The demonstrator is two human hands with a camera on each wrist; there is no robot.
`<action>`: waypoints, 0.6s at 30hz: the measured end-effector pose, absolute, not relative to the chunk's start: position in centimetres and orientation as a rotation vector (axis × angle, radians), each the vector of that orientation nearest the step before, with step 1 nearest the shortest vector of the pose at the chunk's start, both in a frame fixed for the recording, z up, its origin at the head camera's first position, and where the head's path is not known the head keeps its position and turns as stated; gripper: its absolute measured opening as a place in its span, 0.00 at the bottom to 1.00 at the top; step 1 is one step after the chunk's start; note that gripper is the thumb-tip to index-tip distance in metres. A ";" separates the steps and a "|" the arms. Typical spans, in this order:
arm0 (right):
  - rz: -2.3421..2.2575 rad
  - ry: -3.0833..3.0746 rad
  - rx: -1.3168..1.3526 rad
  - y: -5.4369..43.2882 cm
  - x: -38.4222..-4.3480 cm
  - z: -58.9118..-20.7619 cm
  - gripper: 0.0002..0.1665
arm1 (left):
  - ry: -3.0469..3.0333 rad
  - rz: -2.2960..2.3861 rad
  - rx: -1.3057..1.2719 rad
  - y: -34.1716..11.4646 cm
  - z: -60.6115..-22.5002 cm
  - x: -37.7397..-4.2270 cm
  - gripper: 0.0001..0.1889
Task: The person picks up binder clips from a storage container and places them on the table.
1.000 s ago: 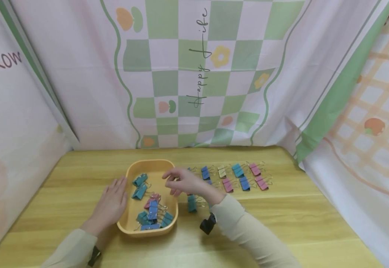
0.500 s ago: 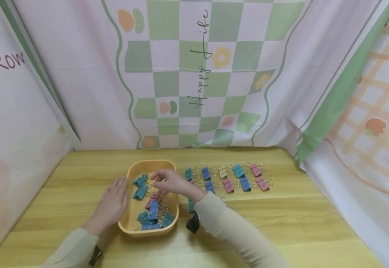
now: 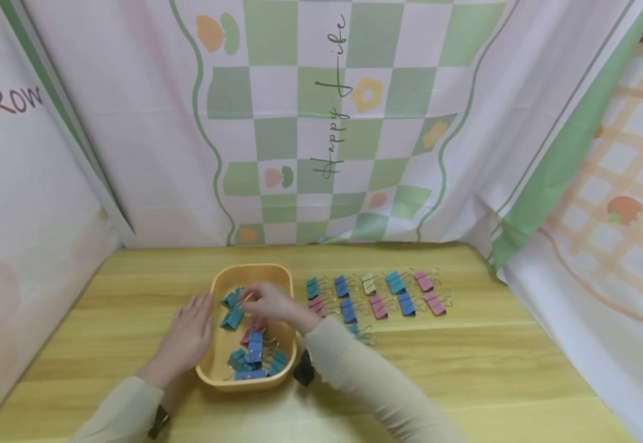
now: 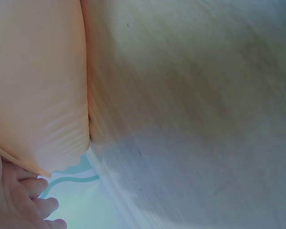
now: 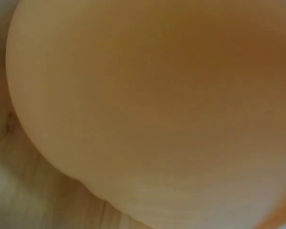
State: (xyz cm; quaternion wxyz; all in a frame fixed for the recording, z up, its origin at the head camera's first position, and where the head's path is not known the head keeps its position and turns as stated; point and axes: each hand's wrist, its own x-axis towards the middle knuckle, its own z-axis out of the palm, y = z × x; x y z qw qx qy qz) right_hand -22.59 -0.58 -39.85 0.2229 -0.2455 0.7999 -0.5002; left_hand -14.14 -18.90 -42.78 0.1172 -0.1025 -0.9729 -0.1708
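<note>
My left hand [image 3: 187,329] rests against the left side of a yellow-orange plastic tray [image 3: 202,373], fingers extended along its rim. In the left wrist view, the left hand's fingers [image 4: 35,191] show beside the tray wall [image 4: 38,95]. My right hand [image 3: 271,303] reaches over the tray's right rim, thumb and fingers bent down beside two teal binder clips, an upper one [image 3: 231,298] and a lower one [image 3: 232,317]. I cannot tell whether its fingertips pinch a clip. A blue binder clip [image 3: 255,346] lies nearer the front, among several pink, teal and blue ones.
Right of the tray, binder clips lie in rows on the wooden table [image 3: 493,369], among them a yellow clip [image 3: 368,283] and a pink clip [image 3: 434,303]. The right sleeve [image 3: 371,381] partly covers a teal clip [image 3: 354,331]. A printed curtain [image 3: 327,123] hangs behind.
My right hand has moved left and deeper over the tray, from its right side to the teal clips. My left hand has stayed at the rim.
</note>
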 end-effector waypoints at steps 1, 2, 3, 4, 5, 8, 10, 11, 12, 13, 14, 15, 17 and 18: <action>-1.380 2.209 -0.674 -0.7 -22.6 -40.0 0.12 | -2.848 -0.500 -0.302 -18.9 -42.8 -14.1 0.25; -1.376 2.209 -0.669 -0.8 -22.6 -40.1 0.11 | -2.845 -0.496 -0.303 -18.9 -42.8 -14.1 0.25; -1.371 2.215 -0.672 -0.9 -22.6 -40.3 0.11 | -2.843 -0.493 -0.304 -18.9 -42.8 -14.1 0.25; -1.365 2.217 -0.674 -0.9 -22.6 -40.4 0.11 | -2.841 -0.489 -0.305 -18.9 -42.8 -14.2 0.25; -1.360 2.220 -0.676 -1.0 -22.6 -40.5 0.10 | -2.841 -0.486 -0.306 -19.0 -42.7 -14.2 0.25; -1.344 2.224 -0.669 -1.2 -22.6 -40.7 0.09 | -2.838 -0.481 -0.306 -19.0 -42.8 -14.2 0.25; -1.338 2.220 -0.654 -1.3 -22.5 -40.7 0.09 | -2.841 -0.484 -0.307 -19.0 -42.8 -14.2 0.25; -1.338 2.217 -0.642 -1.4 -22.5 -40.7 0.09 | -2.838 -0.484 -0.308 -19.0 -42.8 -14.2 0.25; -1.337 2.213 -0.631 -1.5 -22.5 -40.8 0.10 | -2.837 -0.486 -0.309 -19.0 -42.8 -14.2 0.25; -1.336 2.211 -0.622 -1.5 -22.4 -40.8 0.10 | -2.838 -0.488 -0.310 -19.0 -42.9 -14.3 0.25; -1.335 2.211 -0.614 -1.6 -22.4 -40.8 0.10 | -2.834 -0.489 -0.312 -19.0 -42.9 -14.3 0.25; -1.333 2.212 -0.610 -1.6 -22.4 -40.8 0.10 | -2.835 -0.490 -0.313 -19.0 -42.9 -14.3 0.25; -1.333 2.213 -0.605 -1.6 -22.4 -40.9 0.09 | -2.835 -0.489 -0.314 -19.0 -42.9 -14.2 0.25; -1.331 2.215 -0.608 -1.6 -22.5 -41.0 0.09 | -2.839 -0.492 -0.314 -19.0 -42.9 -14.2 0.25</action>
